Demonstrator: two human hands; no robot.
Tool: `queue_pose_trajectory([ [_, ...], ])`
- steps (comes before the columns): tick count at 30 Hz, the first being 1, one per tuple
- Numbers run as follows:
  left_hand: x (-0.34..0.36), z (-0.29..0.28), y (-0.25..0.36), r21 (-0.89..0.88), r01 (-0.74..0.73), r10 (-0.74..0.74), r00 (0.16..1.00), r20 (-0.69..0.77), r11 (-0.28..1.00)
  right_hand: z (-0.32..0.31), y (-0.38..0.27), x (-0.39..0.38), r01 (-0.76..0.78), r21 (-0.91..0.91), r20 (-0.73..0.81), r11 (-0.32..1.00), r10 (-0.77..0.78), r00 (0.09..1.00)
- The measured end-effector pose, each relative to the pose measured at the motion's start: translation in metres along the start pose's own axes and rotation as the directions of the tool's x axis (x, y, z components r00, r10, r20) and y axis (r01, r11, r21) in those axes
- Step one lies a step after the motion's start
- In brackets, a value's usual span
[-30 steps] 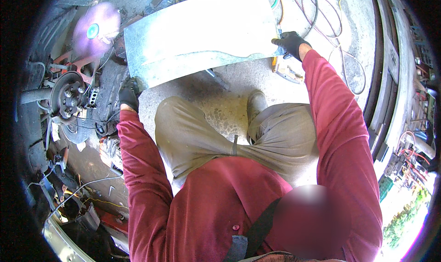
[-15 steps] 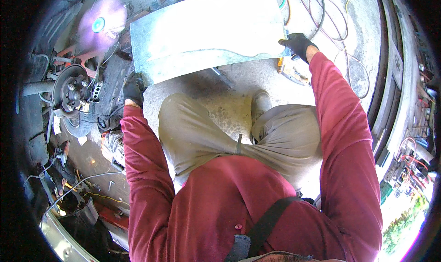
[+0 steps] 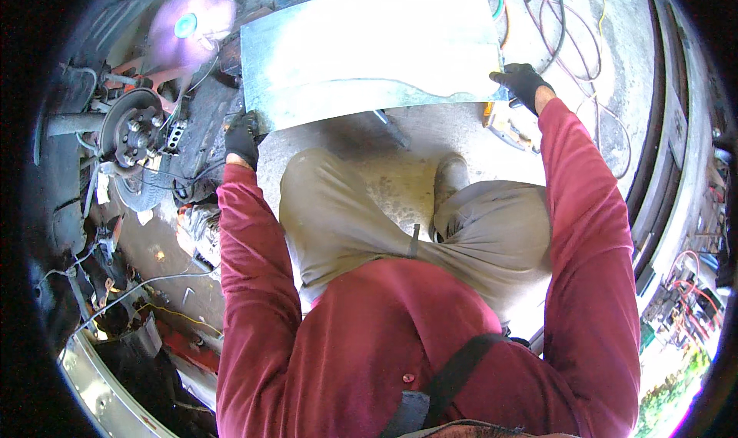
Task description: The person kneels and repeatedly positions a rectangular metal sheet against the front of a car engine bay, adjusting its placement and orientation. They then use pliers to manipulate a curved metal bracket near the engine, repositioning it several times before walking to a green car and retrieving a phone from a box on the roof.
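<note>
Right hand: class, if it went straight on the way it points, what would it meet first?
The sheet: the right hand grips its right edge, pointing leftward across it. Depth is unclear, so it might slide along the surface.

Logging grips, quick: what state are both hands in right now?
Left hand: closed, holding the metal sheet near its lower left corner.
Right hand: closed, holding it near the lower right corner.

V. bright light blows out most of the sheet (image 3: pixel 369 50) & pic's lower R edge, L side dimmer, soft shadow on floor (image 3: pixel 388 178) under sheet, fan (image 3: pixel 192 24) motion-blurred, straight lines bent, rim black.
</note>
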State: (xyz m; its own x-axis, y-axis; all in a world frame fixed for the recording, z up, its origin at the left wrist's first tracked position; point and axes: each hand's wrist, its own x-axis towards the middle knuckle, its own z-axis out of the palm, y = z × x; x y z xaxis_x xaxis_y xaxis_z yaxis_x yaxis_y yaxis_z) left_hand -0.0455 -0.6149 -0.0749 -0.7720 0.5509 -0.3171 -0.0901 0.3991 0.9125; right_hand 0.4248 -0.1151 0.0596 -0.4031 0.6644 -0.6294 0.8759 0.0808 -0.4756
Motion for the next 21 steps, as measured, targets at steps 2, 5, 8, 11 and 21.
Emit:
queue_pose_trajectory([
  [2,-0.002,-0.002,0.005,-0.032,0.054,-0.054,0.999,-0.006,0.998,0.000,0.001,0.002,0.003,-0.009,-0.014,1.000,-0.003,1.000],
  [5,-0.003,-0.011,0.010,0.862,-0.470,0.361,0.850,0.384,0.188,0.001,0.004,0.006,0.012,-0.010,0.003,1.000,-0.012,1.000],
  [8,-0.002,-0.013,0.008,0.808,-0.317,0.247,0.944,0.219,0.497,0.001,0.008,0.010,-0.008,-0.008,0.007,1.000,0.008,1.000],
  [11,-0.004,-0.009,0.010,0.836,-0.345,0.281,0.929,0.240,0.427,0.002,0.011,0.013,0.022,0.003,0.008,1.000,-0.022,1.000],
  [21,-0.013,0.012,0.022,-0.368,0.144,-0.172,0.984,-0.046,0.919,0.003,0.011,0.011,0.038,-0.037,-0.037,0.999,-0.039,0.999],
])
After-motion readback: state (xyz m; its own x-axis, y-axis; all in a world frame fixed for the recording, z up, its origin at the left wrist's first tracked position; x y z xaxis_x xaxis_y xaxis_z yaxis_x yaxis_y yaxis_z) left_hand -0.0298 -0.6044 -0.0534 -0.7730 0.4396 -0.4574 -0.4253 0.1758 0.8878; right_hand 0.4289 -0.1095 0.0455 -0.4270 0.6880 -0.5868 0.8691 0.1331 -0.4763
